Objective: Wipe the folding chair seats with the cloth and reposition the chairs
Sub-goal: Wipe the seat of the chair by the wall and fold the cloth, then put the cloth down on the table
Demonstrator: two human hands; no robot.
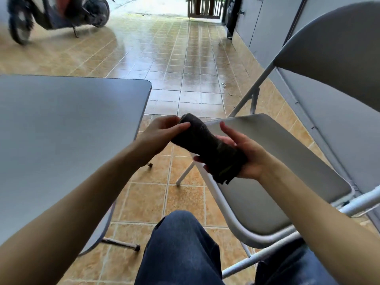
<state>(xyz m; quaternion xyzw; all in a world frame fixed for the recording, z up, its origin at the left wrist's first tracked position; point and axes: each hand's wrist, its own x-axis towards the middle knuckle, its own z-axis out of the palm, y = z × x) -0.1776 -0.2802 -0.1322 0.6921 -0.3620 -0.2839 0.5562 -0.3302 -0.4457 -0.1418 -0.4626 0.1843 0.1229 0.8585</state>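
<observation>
- Both hands up in front, a dark cloth [207,147] stretched between them, held in the air above the front edge of the folding chair seat [273,171].
- Left hand [160,134] pinches the cloth's far end, fingers [181,126] closed on it.
- Right hand [244,155] cradles the bunched near end, fingers curled around it.
- Grey bench [61,130] sits to the left; tiled floor [174,68] beyond.

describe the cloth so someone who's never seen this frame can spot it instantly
Start at the open grey folding chair on the right, beside the grey table. Above the front corner of its seat, both hands meet: the left hand holds one end, the right hand the other. The cloth is the bunched roll between them, the only near-black thing among pale greys and tan tiles.
</observation>
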